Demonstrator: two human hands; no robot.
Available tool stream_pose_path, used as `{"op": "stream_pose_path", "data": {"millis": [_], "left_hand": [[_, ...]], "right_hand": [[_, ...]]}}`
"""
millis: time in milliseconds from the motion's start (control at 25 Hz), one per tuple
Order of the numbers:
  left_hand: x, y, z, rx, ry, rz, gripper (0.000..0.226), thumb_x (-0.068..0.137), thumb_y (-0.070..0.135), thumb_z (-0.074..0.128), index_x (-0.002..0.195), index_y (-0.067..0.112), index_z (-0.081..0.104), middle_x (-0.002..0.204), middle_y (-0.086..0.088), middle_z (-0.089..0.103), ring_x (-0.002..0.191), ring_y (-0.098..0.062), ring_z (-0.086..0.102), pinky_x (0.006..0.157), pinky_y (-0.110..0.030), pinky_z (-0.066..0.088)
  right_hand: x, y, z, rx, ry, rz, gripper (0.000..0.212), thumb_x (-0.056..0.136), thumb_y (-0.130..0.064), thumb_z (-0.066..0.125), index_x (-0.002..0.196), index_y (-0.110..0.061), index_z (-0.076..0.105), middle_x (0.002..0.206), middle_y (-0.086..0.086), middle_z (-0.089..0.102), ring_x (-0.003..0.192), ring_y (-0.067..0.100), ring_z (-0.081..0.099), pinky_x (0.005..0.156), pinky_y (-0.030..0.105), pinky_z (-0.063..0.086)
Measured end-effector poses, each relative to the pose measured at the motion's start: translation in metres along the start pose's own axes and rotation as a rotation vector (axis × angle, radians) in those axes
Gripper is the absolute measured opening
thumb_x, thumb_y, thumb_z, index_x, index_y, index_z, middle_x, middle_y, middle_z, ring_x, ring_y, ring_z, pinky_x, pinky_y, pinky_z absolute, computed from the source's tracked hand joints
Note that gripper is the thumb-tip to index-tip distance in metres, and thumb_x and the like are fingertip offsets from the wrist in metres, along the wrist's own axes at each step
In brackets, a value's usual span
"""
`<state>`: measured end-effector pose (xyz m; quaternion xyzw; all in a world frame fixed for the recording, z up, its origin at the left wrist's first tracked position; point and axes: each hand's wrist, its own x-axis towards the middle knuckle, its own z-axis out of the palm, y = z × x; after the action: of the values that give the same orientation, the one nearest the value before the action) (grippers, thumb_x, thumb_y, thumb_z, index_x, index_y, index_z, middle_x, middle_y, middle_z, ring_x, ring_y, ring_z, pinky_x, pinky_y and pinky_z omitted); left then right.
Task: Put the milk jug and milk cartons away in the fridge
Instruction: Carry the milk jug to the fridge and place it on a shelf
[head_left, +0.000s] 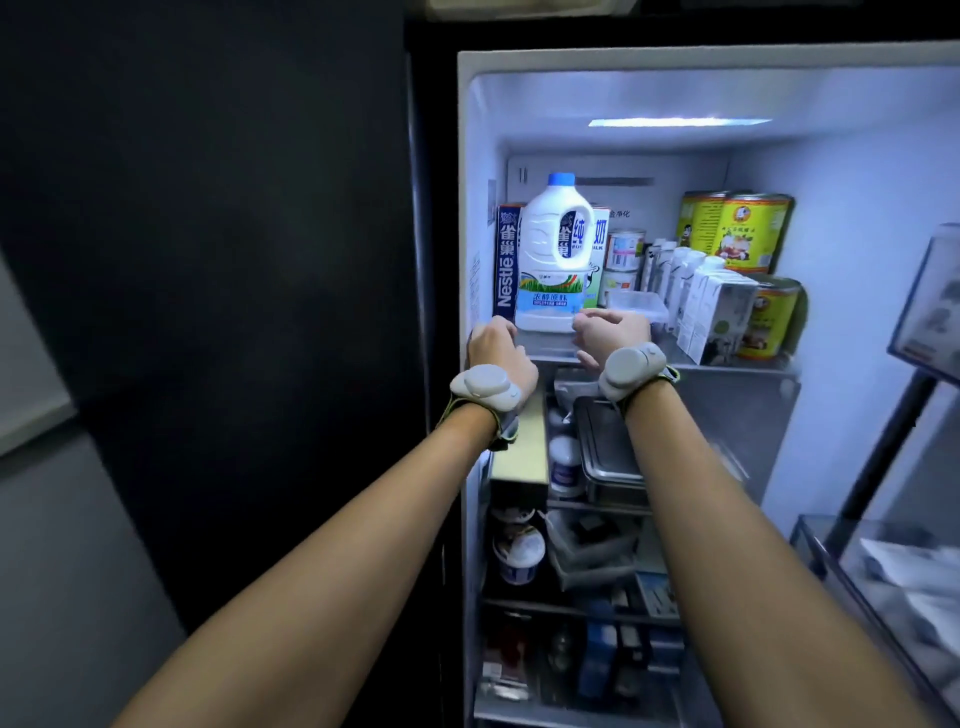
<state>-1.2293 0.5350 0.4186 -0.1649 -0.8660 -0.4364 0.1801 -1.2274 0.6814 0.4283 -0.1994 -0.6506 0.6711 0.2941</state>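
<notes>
On the top fridge shelf (727, 364), at twelve o'clock, a white plastic milk jug with a blue cap (556, 260) is seen upright among blue and white milk cartons (506, 262). Left hand (496, 348) and right hand (613, 332) are curled loosely at its base; firm contact cannot be told. Storing appears nearly finished.

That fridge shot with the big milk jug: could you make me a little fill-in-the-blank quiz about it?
1. The milk jug has a ____ cap.
2. It stands on the ____ shelf of the fridge.
3. The tall carton left of it reads ____.
4. The cans at the back right are mostly ____.

Missing words: blue; top; Nestle; yellow
</notes>
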Motion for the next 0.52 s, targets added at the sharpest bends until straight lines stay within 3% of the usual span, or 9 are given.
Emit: {"op": "stream_pose_path", "data": {"millis": [120, 280, 520], "left_hand": [[-0.058, -0.001, -0.03, -0.025, 0.005, 0.056, 0.024, 0.09, 0.007, 0.051, 0.113, 0.005, 0.059, 0.117, -0.012, 0.063, 0.108, -0.029, 0.059, 0.092, -0.032, 0.047], [-0.129, -0.018, -0.067, -0.065, 0.007, 0.034, 0.023, 0.091, 0.011, 0.051, 0.112, 0.007, 0.059, 0.114, -0.009, 0.065, 0.104, -0.028, 0.062, 0.093, -0.039, 0.051], [-0.217, -0.053, -0.111, -0.039, 0.076, -0.126, 0.02, 0.092, 0.016, 0.053, 0.109, 0.01, 0.061, 0.107, -0.006, 0.068, 0.097, -0.024, 0.065, 0.089, -0.038, 0.053]], "right_hand": [[-0.067, 0.01, -0.013, 0.042, -0.032, 0.043, 0.014, 0.083, -0.006, 0.062, 0.077, -0.012, 0.073, 0.076, 0.01, 0.064, 0.066, 0.022, 0.059, 0.049, 0.023, 0.041], [-0.149, 0.031, -0.024, 0.04, -0.097, 0.119, 0.013, 0.08, -0.007, 0.063, 0.076, -0.013, 0.074, 0.068, 0.007, 0.061, 0.059, 0.016, 0.057, 0.047, 0.02, 0.039], [-0.236, 0.062, -0.025, -0.001, -0.229, 0.194, 0.018, 0.086, -0.005, 0.062, 0.077, -0.016, 0.073, 0.073, 0.006, 0.066, 0.066, 0.018, 0.062, 0.056, 0.023, 0.049]]}}
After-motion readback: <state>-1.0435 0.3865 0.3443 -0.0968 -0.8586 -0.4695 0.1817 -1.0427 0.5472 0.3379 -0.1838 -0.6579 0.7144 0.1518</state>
